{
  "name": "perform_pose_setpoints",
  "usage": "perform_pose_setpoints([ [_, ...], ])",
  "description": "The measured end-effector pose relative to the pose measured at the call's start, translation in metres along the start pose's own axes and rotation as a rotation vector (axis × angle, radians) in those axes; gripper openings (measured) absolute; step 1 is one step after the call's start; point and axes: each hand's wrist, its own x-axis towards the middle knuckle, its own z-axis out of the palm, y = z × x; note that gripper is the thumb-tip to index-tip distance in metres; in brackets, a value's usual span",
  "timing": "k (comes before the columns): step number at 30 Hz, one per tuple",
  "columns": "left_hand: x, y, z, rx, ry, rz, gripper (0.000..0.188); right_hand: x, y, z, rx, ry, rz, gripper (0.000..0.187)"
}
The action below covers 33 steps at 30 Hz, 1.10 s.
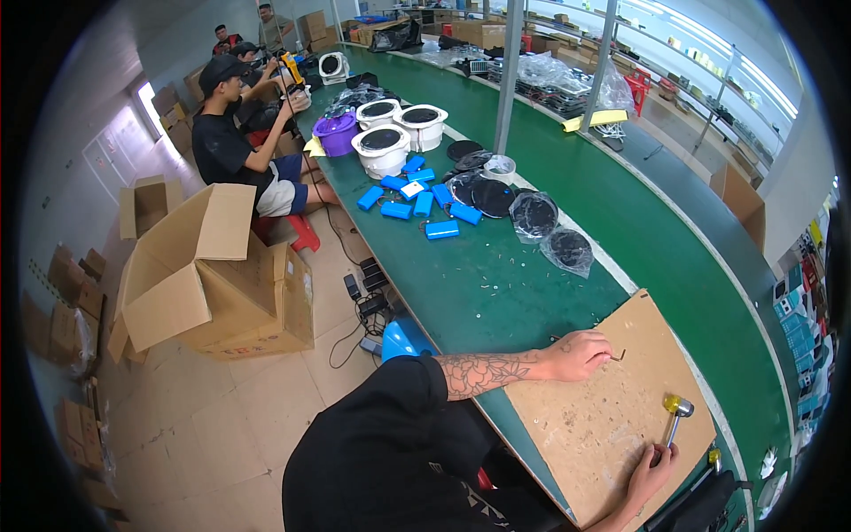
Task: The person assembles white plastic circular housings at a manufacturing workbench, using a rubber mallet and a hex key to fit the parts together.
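My left hand [578, 356] is closed over the far part of a worn brown board [567, 417]. From its fingertips sticks a small, dark, bent metal piece [619, 356], whose exact kind I cannot make out. On the near right of the board, my right hand [652, 472] grips the handle of a small mallet [679, 406] with a yellow face and a metal head. The board, scattered with pits and marks, lies on the green bench top [523, 306]. Little screws and bits are strewn over the bench beyond my left hand.
Several blue battery packs [441, 230], wrapped black discs [534, 215], white round housings [381, 152] and a purple one [336, 135] stand farther along. Another person [235, 142] sits on the left, near an open carton [191, 275]. Dark tools [705, 504] lie right of the board.
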Motion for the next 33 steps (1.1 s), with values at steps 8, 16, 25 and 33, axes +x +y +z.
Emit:
perform_pose_setpoints([
  [8,0.002,-0.004,0.002,0.007,-0.001,0.002,0.011,0.003,0.001,0.001,0.005,0.002,0.018,0.018],
  [16,-0.001,-0.003,0.002,-0.002,-0.016,-0.005,0.011,0.000,0.003,0.002,0.000,0.009,0.012,0.018],
  [25,0.001,-0.004,0.002,-0.030,-0.068,-0.042,0.009,0.003,-0.005,-0.002,-0.007,0.003,0.019,0.018],
  [33,-0.006,0.004,0.001,-0.017,-0.040,-0.034,0.010,-0.007,-0.002,-0.003,0.026,0.028,-0.019,0.018],
])
